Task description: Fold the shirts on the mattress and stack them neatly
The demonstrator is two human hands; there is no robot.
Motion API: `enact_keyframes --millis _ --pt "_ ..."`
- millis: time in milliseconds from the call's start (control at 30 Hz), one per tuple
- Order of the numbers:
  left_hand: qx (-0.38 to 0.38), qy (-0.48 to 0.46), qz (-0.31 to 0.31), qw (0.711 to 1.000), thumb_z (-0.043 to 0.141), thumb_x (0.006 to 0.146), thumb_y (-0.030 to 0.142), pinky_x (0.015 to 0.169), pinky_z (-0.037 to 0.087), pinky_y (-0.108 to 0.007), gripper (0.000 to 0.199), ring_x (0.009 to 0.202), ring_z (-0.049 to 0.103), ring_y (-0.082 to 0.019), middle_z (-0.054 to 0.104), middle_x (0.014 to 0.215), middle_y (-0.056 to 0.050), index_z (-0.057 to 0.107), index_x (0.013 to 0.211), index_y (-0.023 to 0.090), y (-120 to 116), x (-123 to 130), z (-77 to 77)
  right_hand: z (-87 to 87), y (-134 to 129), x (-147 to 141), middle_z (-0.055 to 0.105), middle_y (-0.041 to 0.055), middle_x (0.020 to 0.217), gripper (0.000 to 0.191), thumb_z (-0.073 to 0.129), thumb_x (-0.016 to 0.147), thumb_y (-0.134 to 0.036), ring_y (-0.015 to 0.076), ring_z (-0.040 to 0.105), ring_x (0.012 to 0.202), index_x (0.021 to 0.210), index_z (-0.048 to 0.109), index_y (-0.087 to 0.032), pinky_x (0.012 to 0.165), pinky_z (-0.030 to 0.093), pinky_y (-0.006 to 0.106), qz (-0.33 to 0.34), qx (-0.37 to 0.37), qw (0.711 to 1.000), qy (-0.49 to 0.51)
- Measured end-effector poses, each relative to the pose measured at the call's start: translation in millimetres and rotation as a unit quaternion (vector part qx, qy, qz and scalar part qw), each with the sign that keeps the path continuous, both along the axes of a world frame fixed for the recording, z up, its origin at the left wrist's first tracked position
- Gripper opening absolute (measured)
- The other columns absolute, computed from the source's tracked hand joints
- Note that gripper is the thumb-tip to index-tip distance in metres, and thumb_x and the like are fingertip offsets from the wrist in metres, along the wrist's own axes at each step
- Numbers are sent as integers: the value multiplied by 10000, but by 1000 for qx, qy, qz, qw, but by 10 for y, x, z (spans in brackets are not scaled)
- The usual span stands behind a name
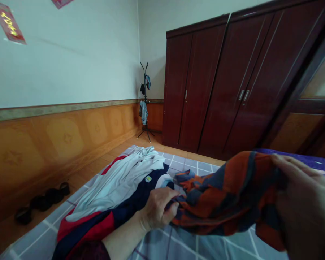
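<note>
Dark red wardrobes [219, 83] stand beyond a bed [40, 231] covered in checked sheeting. The right hand [308, 195] is blurred, cut off at the frame edge, its fingertips obscured by fabric. An orange-and-grey plaid cloth [224, 187] is bunched between both hands over the bed, pinched by the left hand [161, 207] and gripped by the right. White clothing [121, 184] lies beyond the left forearm.

Left hand [160, 208] pinches bunched orange-checked garment [224, 195], perhaps shirt; right hand [308, 196], blurred, holds other side.
</note>
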State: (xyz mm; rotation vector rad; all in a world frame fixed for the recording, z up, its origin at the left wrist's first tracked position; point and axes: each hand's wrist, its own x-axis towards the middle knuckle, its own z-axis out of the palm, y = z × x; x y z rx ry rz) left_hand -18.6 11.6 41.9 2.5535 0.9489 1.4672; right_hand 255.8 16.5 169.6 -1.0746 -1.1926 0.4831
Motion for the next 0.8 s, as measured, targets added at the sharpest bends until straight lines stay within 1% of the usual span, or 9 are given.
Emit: enact_keyframes --millis 67,133,200,333,400,467,567,700,800 --pt "-79 -5 38 996 437 885 238 705 507 -269 220 748 653 -168 683 824 -53 601 1022 185 78 -34 -69 -34 -130 135 630 77 587 282 683 699 -523 155 547 449 727 700 -243 413 391 308 131 -93 984 -71" --pt "-146 -7 65 987 425 908 266 709 497 -248 223 739 651 -154 686 820 -31 615 1007 202 146 -62 -125 -82 -272 212 637 89 585 253 721 667 -466 182 577 490 660 709 -213 436 426 308 311 -203 911 -179" --pt "-188 4 73 979 428 911 274 698 488 -238 221 736 649 -153 688 820 -17 626 990 217 184 -64 -154 -147 -355 269 660 93 647 225 684 714 -425 199 606 586 692 724 -204 505 459 309 384 -246 855 -248" --pt "-240 38 67 968 483 882 306 698 487 -245 205 798 651 -177 685 872 -26 634 994 227 132 78 -119 -421 -152 442 667 54 665 259 667 690 -455 200 596 637 697 716 -201 572 451 300 197 -189 932 -238" --pt "-255 72 29 964 544 849 394 775 489 -274 304 908 644 -206 676 1003 -51 608 1099 234 55 226 -80 -661 68 546 666 52 655 286 661 672 -469 202 596 618 722 712 -192 575 440 301 92 -176 949 -244" --pt "-254 121 -20 959 632 765 495 874 465 -328 562 1057 600 -257 612 1199 -83 522 1258 248 -11 407 -49 -936 259 614 690 77 746 359 679 651 -463 214 620 649 862 713 -175 601 448 310 24 -178 947 -266" --pt "-243 172 -47 954 725 647 521 893 452 -377 776 1118 566 -321 552 1293 -117 467 1329 254 15 692 -14 -1282 384 619 698 89 785 430 682 639 -474 214 630 633 938 698 -165 567 441 299 26 -208 940 -268" --pt "-244 128 -16 961 609 791 432 845 461 -325 363 1002 627 -260 664 1080 -70 623 1109 259 393 943 47 -1438 324 586 658 24 598 237 634 684 -418 185 596 565 753 711 -204 526 390 263 61 -223 924 -305" --pt "-248 35 69 966 562 830 336 873 439 -324 286 1044 602 -244 647 1103 -83 611 1091 228 764 968 5 -1402 267 657 642 -1 557 104 649 632 -312 164 580 560 606 680 -216 498 346 231 85 -238 911 -327"
